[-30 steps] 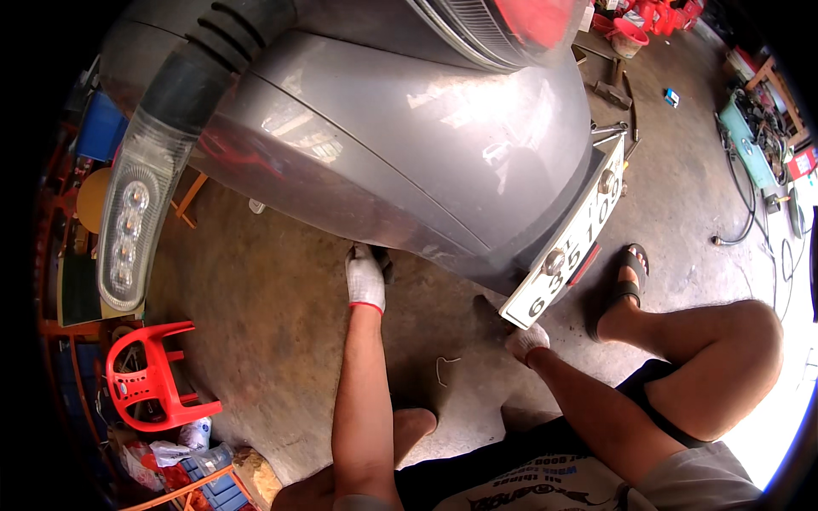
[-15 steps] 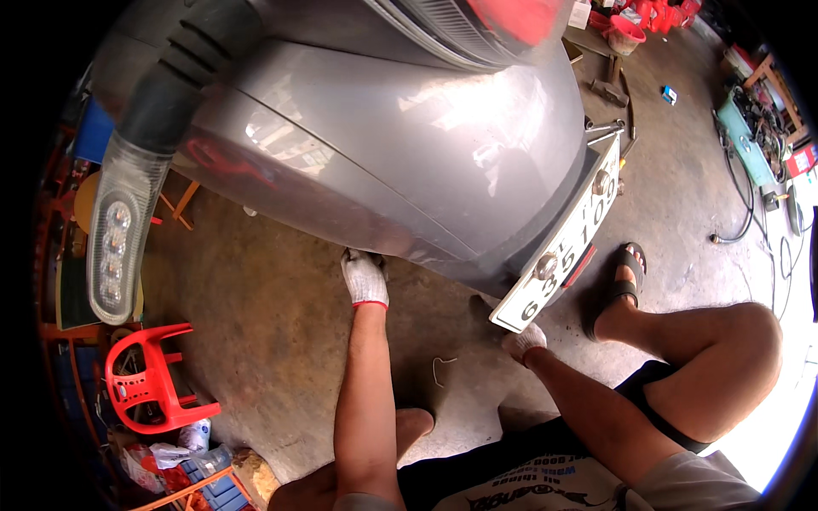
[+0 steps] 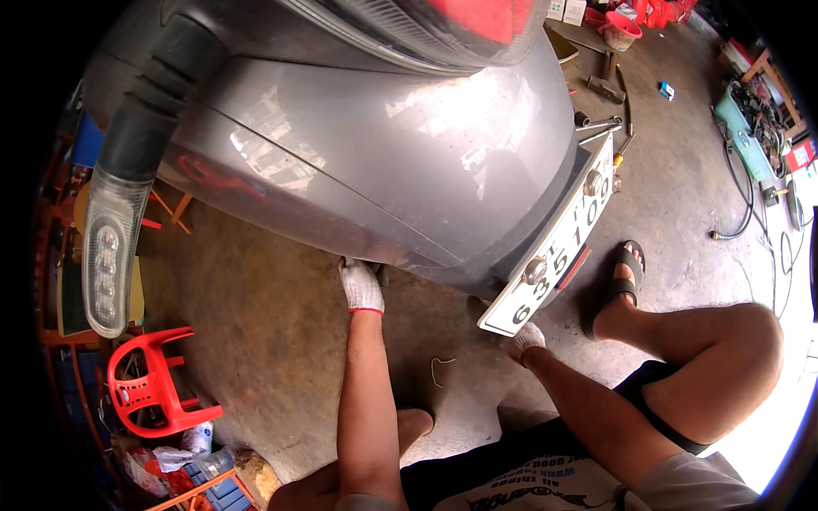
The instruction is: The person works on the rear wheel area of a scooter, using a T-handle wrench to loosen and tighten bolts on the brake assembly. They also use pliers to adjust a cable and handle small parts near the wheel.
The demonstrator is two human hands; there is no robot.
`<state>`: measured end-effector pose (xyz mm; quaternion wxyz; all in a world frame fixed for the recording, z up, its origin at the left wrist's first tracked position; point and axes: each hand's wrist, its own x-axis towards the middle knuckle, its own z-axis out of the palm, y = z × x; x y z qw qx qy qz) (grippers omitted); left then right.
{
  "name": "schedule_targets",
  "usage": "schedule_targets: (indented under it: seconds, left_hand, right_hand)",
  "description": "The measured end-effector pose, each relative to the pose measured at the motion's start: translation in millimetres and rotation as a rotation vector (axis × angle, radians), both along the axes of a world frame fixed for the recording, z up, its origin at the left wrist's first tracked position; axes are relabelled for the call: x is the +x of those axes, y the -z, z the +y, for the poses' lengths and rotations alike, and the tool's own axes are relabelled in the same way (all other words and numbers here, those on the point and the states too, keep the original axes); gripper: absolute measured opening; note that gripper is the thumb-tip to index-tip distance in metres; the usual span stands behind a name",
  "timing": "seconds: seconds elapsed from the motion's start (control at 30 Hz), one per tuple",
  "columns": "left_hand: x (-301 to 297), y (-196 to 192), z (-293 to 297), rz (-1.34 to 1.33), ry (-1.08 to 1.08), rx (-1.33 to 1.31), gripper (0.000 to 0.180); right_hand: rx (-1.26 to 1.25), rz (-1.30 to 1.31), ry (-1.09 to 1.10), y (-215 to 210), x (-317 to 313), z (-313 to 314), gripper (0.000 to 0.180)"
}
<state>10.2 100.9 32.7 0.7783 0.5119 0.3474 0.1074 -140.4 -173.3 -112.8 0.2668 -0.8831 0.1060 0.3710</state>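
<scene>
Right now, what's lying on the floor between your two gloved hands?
Mostly bare concrete floor. The head view shows only a small bent piece of wire between the left hand and right hand.

Grey car bumper (image 3: pixel 383 170), white gloves with red cuffs (image 3: pixel 361 288), red plastic stool (image 3: pixel 153 387), black sandal (image 3: pixel 618 285)

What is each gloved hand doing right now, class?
Left hand: gripping the lower edge of the grey bumper.
Right hand: beneath the licence plate; grip cannot be told.

I see a concrete floor (image 3: pixel 256 341) with a bent wire (image 3: pixel 440 368) just beside my right hand (image 3: pixel 521 339), a red stool (image 3: pixel 153 392) far left.
</scene>
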Motion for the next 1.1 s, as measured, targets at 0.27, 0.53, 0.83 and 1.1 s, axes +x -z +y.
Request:
schedule_targets:
  seconds: [0.27, 0.53, 0.83, 1.1]
  left_hand:
    - [-14.3, -23.7, 4.3, -0.064, 0.108, 0.165, 0.035]
    - [-14.2, -12.7, 9.1, -0.179, 0.122, 0.321, 0.023]
    - [-19.2, -12.0, 9.7, -0.290, 0.095, 0.388, 0.043]
    - [-18.9, -12.3, 15.9, -0.246, 0.170, 0.503, 0.047]
  right_hand:
    - [0.006, 0.013, -0.005, -6.3, 0.4, 5.9, 0.039]
    - [0.029, -0.026, -0.020, 4.0, -3.3, 6.1, 0.039]
    - [0.004, 0.057, -0.025, -18.6, 3.7, 9.6, 0.037]
    - [0.019, 0.038, -0.041, -2.2, 0.7, 6.5, 0.037]
